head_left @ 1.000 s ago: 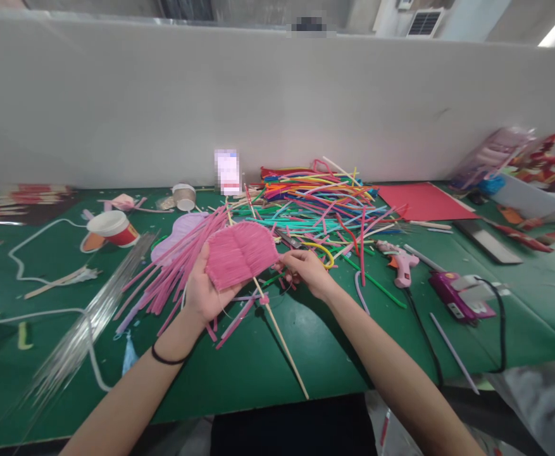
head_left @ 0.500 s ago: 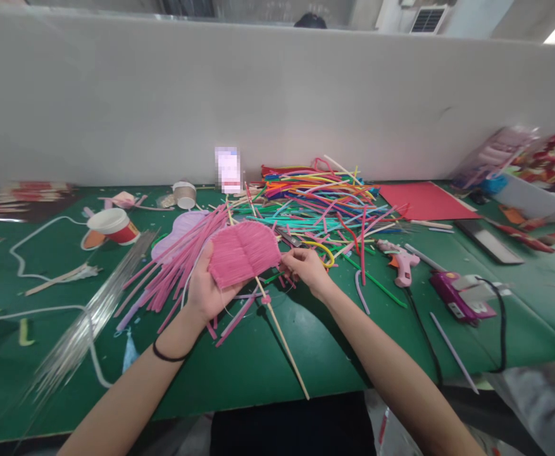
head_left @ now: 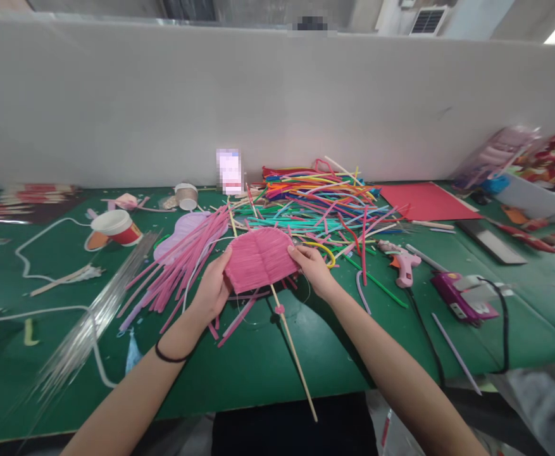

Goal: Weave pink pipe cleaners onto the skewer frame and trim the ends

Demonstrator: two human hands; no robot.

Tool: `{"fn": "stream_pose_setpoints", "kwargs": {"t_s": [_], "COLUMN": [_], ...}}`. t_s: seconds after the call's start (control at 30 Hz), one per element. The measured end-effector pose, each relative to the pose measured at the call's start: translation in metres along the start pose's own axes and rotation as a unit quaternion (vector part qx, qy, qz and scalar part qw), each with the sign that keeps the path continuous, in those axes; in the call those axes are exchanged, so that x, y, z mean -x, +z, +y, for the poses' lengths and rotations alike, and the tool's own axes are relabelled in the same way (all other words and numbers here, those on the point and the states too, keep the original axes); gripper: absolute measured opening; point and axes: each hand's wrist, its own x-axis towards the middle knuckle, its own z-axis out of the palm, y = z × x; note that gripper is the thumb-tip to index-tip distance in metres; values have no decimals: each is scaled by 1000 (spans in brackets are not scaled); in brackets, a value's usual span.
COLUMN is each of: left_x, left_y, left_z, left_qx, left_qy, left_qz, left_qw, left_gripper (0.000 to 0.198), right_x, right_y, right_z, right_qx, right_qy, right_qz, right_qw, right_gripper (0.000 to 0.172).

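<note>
One pink fan-shaped chenille panel on one thin wooden stick, held above the green bench near its front edge. Left hand pinches its left rim and right hand its right rim. One pink glue gun lies towards the right edge.

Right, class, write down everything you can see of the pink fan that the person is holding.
The pink fan is a half-round panel, seemingly of many thin fuzzy strips laid side by side, with a seam down its middle. A thin wooden stick runs out from under it toward the near table edge, with a small pink knot on it. The left hand grips its left edge and the right hand its right edge, holding it tilted over the green table.
</note>
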Motion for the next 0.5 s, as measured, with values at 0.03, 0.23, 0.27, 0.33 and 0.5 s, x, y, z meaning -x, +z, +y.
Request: {"fn": "stream_pose_setpoints", "kwargs": {"t_s": [0.03,0.23,0.27,0.33,0.5], "left_x": [-1,-3,-3,-4,-6], "left_y": [-1,-6,-6,-8,-10], "left_z": [0,0,0,-1,-2], "left_qx": [-7,-23,-35,-69,-122], "left_qy": [9,-3,-3,0,6], "left_qz": [-3,-3,0,7,9], "left_qw": [1000,1000,999,998,993], "left_gripper": [33,26,27,31,38], "right_x": [0,-2,-3,-4,-6], "right_y": [-1,-2,-3,-4,-7], "right_z": [0,1,1,2,4], "right_qx": [2,-13,-11,9,81], "right_qy": [3,1,-7,-24,-68], "right_qz": [-2,15,23,30,22], "right_qw": [1000,1000,1000,999,994], "right_gripper": [45,48,48,47,47]}}
